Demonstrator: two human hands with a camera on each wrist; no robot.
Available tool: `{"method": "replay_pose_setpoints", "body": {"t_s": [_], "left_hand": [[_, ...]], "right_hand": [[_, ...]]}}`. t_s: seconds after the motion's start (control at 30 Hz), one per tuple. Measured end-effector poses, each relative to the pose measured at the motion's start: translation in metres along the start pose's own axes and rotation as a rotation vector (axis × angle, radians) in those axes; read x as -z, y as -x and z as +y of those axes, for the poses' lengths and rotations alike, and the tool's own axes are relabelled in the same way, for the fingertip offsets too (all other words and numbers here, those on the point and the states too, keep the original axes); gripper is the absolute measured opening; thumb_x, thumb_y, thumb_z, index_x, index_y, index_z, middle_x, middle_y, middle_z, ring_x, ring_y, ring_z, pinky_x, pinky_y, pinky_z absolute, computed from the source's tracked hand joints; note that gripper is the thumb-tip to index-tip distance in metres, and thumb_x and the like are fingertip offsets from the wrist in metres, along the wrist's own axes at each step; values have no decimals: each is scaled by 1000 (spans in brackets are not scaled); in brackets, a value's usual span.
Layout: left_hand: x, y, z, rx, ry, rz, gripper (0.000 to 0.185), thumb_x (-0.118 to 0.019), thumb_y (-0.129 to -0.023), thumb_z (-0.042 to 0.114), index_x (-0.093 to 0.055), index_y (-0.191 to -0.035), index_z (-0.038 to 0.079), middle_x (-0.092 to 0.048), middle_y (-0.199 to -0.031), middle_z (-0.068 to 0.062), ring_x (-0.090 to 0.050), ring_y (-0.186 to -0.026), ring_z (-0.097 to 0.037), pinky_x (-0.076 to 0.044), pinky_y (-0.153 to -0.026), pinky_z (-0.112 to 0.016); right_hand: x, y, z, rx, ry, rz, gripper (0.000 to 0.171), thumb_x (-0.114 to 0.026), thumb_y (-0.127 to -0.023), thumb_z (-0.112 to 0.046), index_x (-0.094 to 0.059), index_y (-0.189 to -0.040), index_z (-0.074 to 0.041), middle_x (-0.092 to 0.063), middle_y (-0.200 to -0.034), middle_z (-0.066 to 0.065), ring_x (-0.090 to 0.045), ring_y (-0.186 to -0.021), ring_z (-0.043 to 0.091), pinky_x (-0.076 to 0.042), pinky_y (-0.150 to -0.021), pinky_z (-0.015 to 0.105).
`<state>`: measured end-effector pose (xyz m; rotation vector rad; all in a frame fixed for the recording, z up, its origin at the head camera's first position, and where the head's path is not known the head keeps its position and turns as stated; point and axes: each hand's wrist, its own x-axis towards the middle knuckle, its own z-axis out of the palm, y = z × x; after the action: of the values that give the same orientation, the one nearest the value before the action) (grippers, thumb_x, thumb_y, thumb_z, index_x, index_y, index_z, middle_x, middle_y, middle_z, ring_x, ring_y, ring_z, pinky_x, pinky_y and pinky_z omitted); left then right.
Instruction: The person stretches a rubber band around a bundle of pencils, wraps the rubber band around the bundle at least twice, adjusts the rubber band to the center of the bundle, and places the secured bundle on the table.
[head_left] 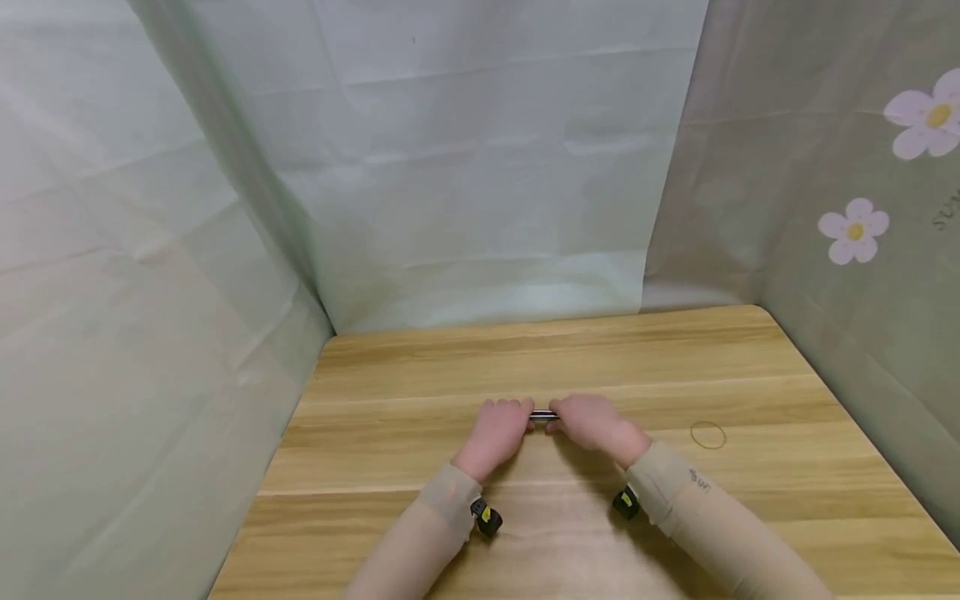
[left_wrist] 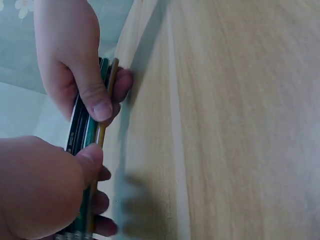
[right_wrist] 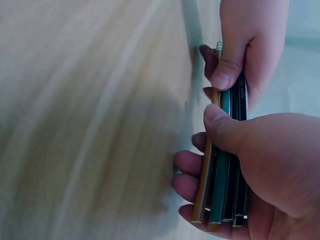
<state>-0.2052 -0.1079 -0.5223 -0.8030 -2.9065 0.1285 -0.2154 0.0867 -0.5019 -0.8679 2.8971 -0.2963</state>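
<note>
Head view shows both hands, left hand point(head_left: 495, 433) and right hand point(head_left: 592, 423), each curled round one end of a bundle of pencils point(right_wrist: 220, 165), held mid-surface point(head_left: 420, 392). Light, stiff, likely slippery (loose sticks could fan out), so best gripped at both ends. A rubber band point(head_left: 708, 435) lies toward the right edge; pale cloth walls point(head_left: 480, 167) surround.

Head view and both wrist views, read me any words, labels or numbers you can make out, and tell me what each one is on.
"SU", cut off by the frame edge: on the flowered curtain, at the far right.
Small dark print on the right sleeve: too small to read.
Pale print along one dark pencil in the bundle of pencils that both hands hold: too blurred to read.
Nothing readable on the wooden table or the pale backdrop.
</note>
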Motion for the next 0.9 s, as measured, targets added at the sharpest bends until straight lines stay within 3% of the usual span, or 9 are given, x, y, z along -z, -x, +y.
{"method": "replay_pose_setpoints", "body": {"t_s": [0.27,0.43,0.57,0.9], "left_hand": [[2,-3,0,39,-58,56,21,-62,-109,33,-63,-113,13,-70,-105,-6,-68,-98,-26,-53,-86,-44],[4,0,3,47,-39,28,29,-59,-110,37,-61,-118,9,-69,-105,-8,-67,-98,-27,-53,-85,-44],[5,1,4,50,-38,14,37,-53,-112,41,-61,-123,7,-69,-110,-9,-66,-101,-26,-53,-87,-44],[0,-3,2,-37,-56,59,29,-51,-115,32,-60,-127,7,-67,-117,-7,-66,-106,-23,-56,-89,-43]], "right_hand": [[7,1,2,29,17,60,23,-67,-108,-27,-56,-93,-12,-61,-80,2,-63,-73,23,-55,-67,47],[3,2,3,29,68,88,22,-67,-107,-29,-57,-98,-11,-68,-91,7,-68,-86,30,-55,-76,50],[-1,2,3,26,104,101,21,-67,-107,-28,-58,-100,-10,-69,-94,9,-66,-87,31,-55,-76,50],[-3,1,1,63,268,173,25,-68,-106,-29,-57,-99,-8,-68,-91,10,-65,-80,30,-53,-69,46]]}}
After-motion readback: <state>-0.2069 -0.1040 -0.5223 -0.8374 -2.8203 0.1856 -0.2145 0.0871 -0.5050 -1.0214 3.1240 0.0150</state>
